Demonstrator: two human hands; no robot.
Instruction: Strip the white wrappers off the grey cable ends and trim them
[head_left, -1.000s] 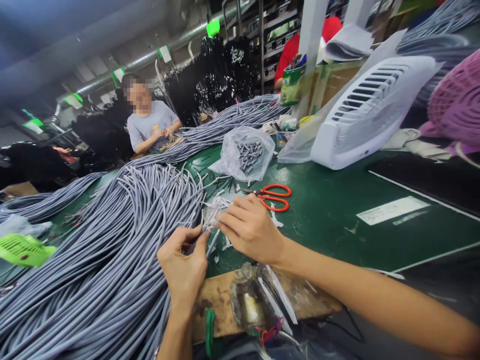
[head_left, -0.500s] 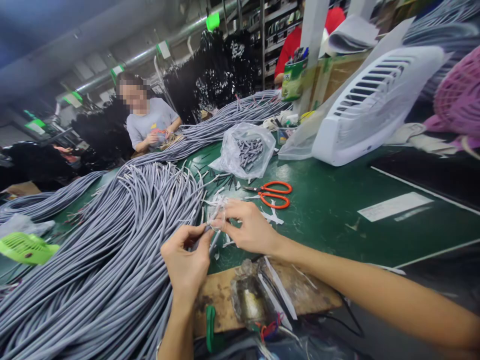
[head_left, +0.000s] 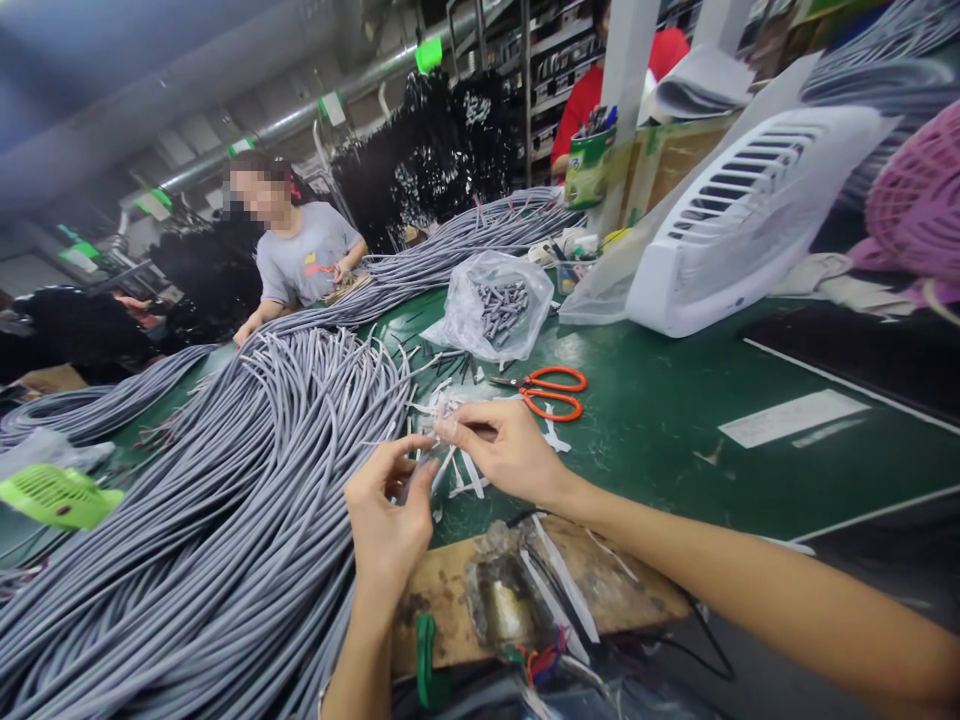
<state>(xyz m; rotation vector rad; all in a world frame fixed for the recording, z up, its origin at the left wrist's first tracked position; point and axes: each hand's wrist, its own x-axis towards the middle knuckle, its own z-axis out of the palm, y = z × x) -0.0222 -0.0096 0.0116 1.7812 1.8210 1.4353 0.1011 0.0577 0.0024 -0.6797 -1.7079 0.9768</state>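
A big heap of grey cables (head_left: 225,500) covers the left of the green table (head_left: 675,440). My left hand (head_left: 386,515) pinches the end of one grey cable at the heap's right edge. My right hand (head_left: 502,445) is closed in a pinch just right of it, thumb and forefinger on a thin white strip at that cable's tip (head_left: 442,432). White strip scraps (head_left: 469,475) lie on the table under both hands.
Orange-handled scissors (head_left: 551,390) lie beyond my right hand. A clear bag of small grey parts (head_left: 495,310) sits behind them, a white fan (head_left: 742,220) at right. A wooden board with a small fixture (head_left: 502,595) is near me. A co-worker (head_left: 300,260) sits across the table; a green fan grille (head_left: 56,495) lies left.
My right hand has pulled back a little from the cable tip, drawing the white strip away. The co-worker across the table has stretched one arm out to the cables.
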